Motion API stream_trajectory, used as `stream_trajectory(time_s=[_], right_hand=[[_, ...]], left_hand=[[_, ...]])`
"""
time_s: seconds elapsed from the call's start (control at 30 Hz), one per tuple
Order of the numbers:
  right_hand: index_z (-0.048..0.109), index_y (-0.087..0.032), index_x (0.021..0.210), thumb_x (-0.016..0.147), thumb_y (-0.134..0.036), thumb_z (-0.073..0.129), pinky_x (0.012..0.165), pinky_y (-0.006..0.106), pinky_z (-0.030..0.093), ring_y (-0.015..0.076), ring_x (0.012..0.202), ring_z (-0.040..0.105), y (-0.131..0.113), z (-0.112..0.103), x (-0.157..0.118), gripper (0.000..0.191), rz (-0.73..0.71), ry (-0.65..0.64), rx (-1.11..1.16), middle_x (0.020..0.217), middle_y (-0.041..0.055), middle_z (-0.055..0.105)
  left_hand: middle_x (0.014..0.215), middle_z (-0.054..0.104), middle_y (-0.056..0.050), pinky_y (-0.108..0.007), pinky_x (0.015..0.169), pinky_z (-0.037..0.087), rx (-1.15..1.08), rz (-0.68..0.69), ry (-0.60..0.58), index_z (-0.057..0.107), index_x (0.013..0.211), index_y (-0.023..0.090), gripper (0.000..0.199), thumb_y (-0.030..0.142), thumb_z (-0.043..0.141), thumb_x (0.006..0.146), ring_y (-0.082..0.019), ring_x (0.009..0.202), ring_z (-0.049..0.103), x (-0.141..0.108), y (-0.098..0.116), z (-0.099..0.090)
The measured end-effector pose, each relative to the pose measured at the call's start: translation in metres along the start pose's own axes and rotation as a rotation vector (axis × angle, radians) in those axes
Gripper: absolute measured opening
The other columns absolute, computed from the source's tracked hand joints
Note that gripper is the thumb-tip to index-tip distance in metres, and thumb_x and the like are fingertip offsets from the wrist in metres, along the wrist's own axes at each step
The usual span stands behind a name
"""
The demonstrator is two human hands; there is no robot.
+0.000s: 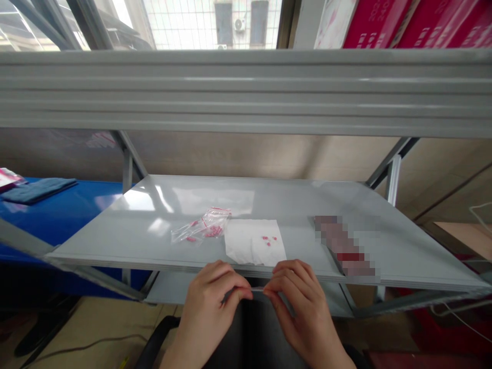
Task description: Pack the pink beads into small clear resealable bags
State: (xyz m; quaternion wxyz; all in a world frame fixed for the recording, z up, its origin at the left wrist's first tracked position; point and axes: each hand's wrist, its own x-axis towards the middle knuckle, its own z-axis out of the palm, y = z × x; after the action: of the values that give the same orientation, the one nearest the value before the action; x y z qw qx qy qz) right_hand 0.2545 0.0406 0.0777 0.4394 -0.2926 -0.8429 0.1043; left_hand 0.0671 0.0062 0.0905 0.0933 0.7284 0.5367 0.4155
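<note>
In front of the shelf edge, my left hand (215, 302) and my right hand (298, 302) face each other with thumbs and fingertips pinched. A thin pale strip (258, 289) stretches across the short gap between them, one end in each pinch. It is too small to name more exactly. Just beyond the hands a white paper sheet (242, 243) lies flat, with several small pinkish-red pieces (265, 238) on its right half. To its left rest clear zip bags (205, 219) holding more small pinkish-red pieces (213, 231).
The grey shelf board (292, 197) carries a pixelated, flat oblong object (342, 243) at right. A thick grey upper beam (246, 92) crosses overhead. Pink boxes (434, 25) stand above right. At left, a folded blue cloth (38, 189) lies on a blue surface (92, 205).
</note>
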Motion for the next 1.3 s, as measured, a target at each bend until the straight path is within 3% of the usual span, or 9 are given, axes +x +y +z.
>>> stream_trajectory(time_s=[0.47, 0.6, 0.7, 0.77, 0.87, 0.93, 1.07, 1.13, 1.3], right_hand=[[0.055, -0.022, 0.086, 0.091, -0.004, 0.053, 0.071, 0.034, 0.045, 0.0210, 0.078, 0.059, -0.006, -0.006, -0.005, 0.019, 0.059, 0.053, 0.088, 0.077, 0.0024, 0.062], [0.060, -0.021, 0.086, 0.096, -0.008, 0.049, 0.070, 0.033, 0.049, 0.0207, 0.079, 0.060, -0.003, -0.011, -0.005, 0.019, 0.152, -0.035, 0.144, 0.080, 0.0040, 0.064], [0.065, -0.020, 0.110, 0.096, -0.018, 0.057, 0.082, 0.037, 0.054, 0.0249, 0.096, 0.063, -0.002, -0.011, -0.001, 0.016, 0.137, -0.108, 0.093, 0.103, 0.0094, 0.069], [0.061, -0.017, 0.126, 0.091, -0.024, 0.067, 0.087, 0.042, 0.054, 0.0290, 0.105, 0.063, -0.005, -0.008, 0.005, 0.037, 0.096, -0.136, 0.040, 0.116, 0.0136, 0.068], [0.071, -0.016, 0.105, 0.090, -0.012, 0.063, 0.072, 0.036, 0.055, 0.0254, 0.084, 0.066, -0.010, -0.001, 0.019, 0.018, 0.079, -0.218, 0.036, 0.092, 0.0092, 0.073], [0.073, -0.017, 0.085, 0.090, -0.005, 0.058, 0.067, 0.032, 0.053, 0.0214, 0.073, 0.065, -0.006, 0.002, 0.032, 0.020, 0.058, -0.216, 0.075, 0.077, 0.0056, 0.072], [0.076, -0.018, 0.083, 0.086, -0.011, 0.066, 0.073, 0.031, 0.053, 0.0201, 0.077, 0.069, 0.036, 0.006, 0.074, 0.013, 0.158, -0.093, 0.168, 0.082, 0.0054, 0.077], [0.076, -0.017, 0.086, 0.086, -0.019, 0.070, 0.072, 0.030, 0.055, 0.0200, 0.078, 0.071, 0.070, 0.012, 0.100, 0.006, 0.500, -0.074, 0.149, 0.085, 0.0056, 0.077], [0.069, -0.012, 0.102, 0.095, -0.028, 0.064, 0.073, 0.033, 0.058, 0.0181, 0.081, 0.069, 0.143, 0.042, 0.143, 0.018, 0.696, -0.122, 0.057, 0.098, 0.0049, 0.072]], left_hand=[[0.069, 0.059, 0.001, -0.021, 0.059, 0.046, -0.060, 0.062, 0.052, 0.058, 0.074, 0.020, 0.025, 0.003, 0.048, 0.088, -0.013, 0.064, 0.059, -0.005, 0.004, -0.006], [0.073, 0.061, 0.000, -0.020, 0.061, 0.048, -0.081, 0.105, 0.070, 0.064, 0.081, 0.020, 0.028, 0.000, 0.046, 0.089, -0.012, 0.067, 0.061, -0.005, 0.002, -0.006], [0.071, 0.060, 0.000, -0.021, 0.059, 0.048, 0.021, 0.140, 0.102, 0.065, 0.079, 0.020, 0.036, -0.005, 0.041, 0.086, -0.013, 0.064, 0.060, -0.005, 0.002, -0.005], [0.069, 0.061, 0.000, -0.023, 0.058, 0.048, 0.081, 0.148, 0.122, 0.063, 0.080, 0.021, 0.035, -0.006, 0.040, 0.085, -0.014, 0.062, 0.061, -0.005, 0.006, -0.005], [0.075, 0.067, 0.001, -0.024, 0.061, 0.052, 0.118, 0.136, 0.138, 0.060, 0.093, 0.022, 0.026, 0.001, 0.044, 0.090, -0.015, 0.065, 0.065, -0.002, 0.013, -0.007], [0.084, 0.072, 0.000, -0.025, 0.067, 0.055, 0.120, 0.099, 0.141, 0.058, 0.107, 0.023, 0.019, 0.011, 0.052, 0.093, -0.015, 0.071, 0.069, 0.002, 0.010, -0.011], [0.113, 0.071, -0.006, -0.030, 0.079, 0.058, 0.166, -0.011, 0.209, 0.058, 0.121, 0.023, 0.031, 0.028, 0.063, 0.091, -0.020, 0.090, 0.071, 0.011, -0.036, -0.029], [0.112, 0.072, -0.008, -0.038, 0.091, 0.055, 0.253, -0.083, 0.255, 0.065, 0.111, 0.020, 0.024, 0.032, 0.057, 0.092, -0.025, 0.100, 0.069, 0.017, -0.074, -0.037], [0.101, 0.077, -0.011, -0.046, 0.088, 0.056, 0.294, -0.160, 0.187, 0.074, 0.096, 0.019, 0.027, 0.035, 0.057, 0.082, -0.032, 0.096, 0.070, 0.027, -0.148, -0.043]])
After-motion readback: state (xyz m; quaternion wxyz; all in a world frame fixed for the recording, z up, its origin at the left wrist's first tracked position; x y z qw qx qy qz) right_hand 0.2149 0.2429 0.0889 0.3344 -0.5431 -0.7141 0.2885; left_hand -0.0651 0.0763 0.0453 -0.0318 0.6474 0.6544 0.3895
